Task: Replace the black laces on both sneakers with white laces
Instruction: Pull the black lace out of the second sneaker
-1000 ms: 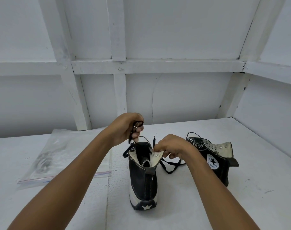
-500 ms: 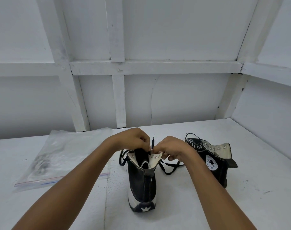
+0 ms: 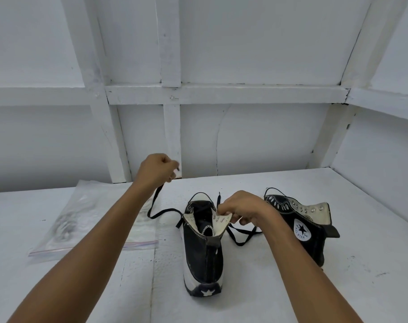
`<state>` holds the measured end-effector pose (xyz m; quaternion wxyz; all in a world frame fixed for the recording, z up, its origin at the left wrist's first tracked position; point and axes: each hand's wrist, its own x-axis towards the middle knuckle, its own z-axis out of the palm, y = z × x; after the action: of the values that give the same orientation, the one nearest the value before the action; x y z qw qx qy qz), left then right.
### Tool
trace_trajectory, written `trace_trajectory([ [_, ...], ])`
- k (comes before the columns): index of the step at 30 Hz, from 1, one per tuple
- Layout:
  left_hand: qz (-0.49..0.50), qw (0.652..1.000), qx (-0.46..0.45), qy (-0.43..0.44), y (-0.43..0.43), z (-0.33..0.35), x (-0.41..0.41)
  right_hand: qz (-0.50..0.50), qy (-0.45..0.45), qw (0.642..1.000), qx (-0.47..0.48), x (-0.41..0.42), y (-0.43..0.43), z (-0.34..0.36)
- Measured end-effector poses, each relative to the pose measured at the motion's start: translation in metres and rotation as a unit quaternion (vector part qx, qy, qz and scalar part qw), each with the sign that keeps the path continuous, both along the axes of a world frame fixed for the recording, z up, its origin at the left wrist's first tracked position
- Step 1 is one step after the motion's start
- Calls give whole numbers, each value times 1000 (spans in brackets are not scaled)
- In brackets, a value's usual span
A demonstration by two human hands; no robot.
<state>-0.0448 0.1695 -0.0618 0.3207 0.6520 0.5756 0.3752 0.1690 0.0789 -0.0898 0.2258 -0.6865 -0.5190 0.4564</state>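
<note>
Black lace (image 3: pixel 156 197): partly threaded through the near sneaker (image 3: pixel 204 255), which stands on the tabletop (image 3: pixel 338 287).
Left hand (image 3: pixel 158 167): grips the lace. I've lifted it from the collar, up-left of that sneaker.
Right hand (image 3: pixel 242 206): pinches that sneaker's eyelet flap.
Meaning: lace is coming out, no white lace fitted yet.
Writing: "ALL STAR" patch on the far sneaker (image 3: pixel 300 231), to the right.

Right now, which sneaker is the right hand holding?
The nearer sneaker, heel toward the camera; the right hand pinches its eyelet flap. The All Star-patch sneaker is unheld.
</note>
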Motion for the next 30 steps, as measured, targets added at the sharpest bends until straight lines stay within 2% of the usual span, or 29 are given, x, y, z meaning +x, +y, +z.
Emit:
trace_trajectory([
  [2,6,983,-25,183,6,-10,-9,1,-9,1000,0,0,1,0],
  [4,10,964,-60,258,7,-18,-15,3,-20,1000,2,-1,3,0],
  [7,-2,966,-78,246,7,-21,-19,6,-28,999,14,-2,6,0],
  [11,-96,971,-131,176,-8,-8,-14,32,-36,996,71,-7,11,1],
  [15,-197,940,-173,219,-27,-3,-3,83,-32,987,137,-22,17,4],
  [18,-238,920,-179,253,-34,-5,2,112,-54,979,160,-28,22,9],
  [30,-234,923,-214,218,-37,-10,1,187,-136,970,74,-35,31,9],
])
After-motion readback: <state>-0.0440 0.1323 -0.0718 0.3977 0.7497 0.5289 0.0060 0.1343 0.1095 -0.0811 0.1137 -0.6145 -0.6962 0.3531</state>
